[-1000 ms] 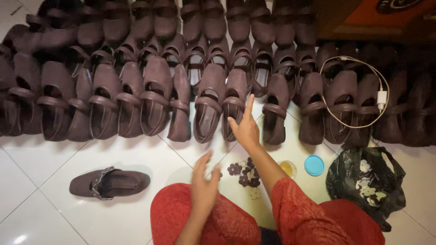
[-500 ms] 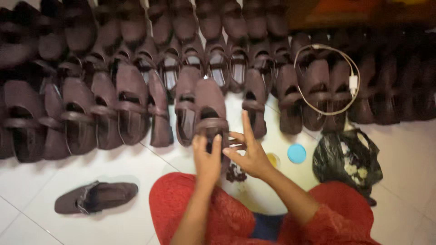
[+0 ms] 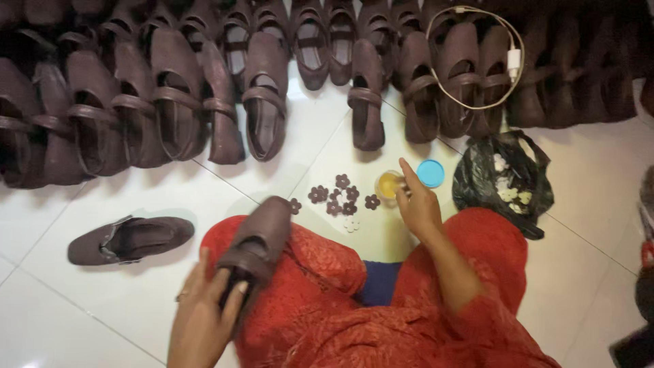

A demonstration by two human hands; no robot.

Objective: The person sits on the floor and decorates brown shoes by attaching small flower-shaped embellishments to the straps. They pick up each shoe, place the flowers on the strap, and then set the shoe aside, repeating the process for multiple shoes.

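My left hand [image 3: 202, 313] grips the heel end of a dark brown strapped shoe [image 3: 261, 238] that lies on my left knee, toe pointing away. My right hand [image 3: 417, 204] reaches forward over my right knee, its fingertips at a small open jar of yellowish stuff [image 3: 389, 184]; whether it holds anything I cannot tell. The jar's blue lid [image 3: 430, 173] lies beside it. Several small brown flower-shaped pieces [image 3: 338, 194] are scattered on the white tile just left of the jar. My legs are covered in red patterned cloth [image 3: 354, 313].
Rows of matching brown shoes [image 3: 170, 102] fill the floor ahead. One lone shoe [image 3: 129, 238] lies at my left. A black plastic bag [image 3: 504, 178] with pale flower pieces sits right of the lid. A white cable with a plug [image 3: 512, 61] rests on the shoes.
The shoe both hands held in front of me has come down onto my left knee, held by the left hand alone. My right hand moved forward to the jar.
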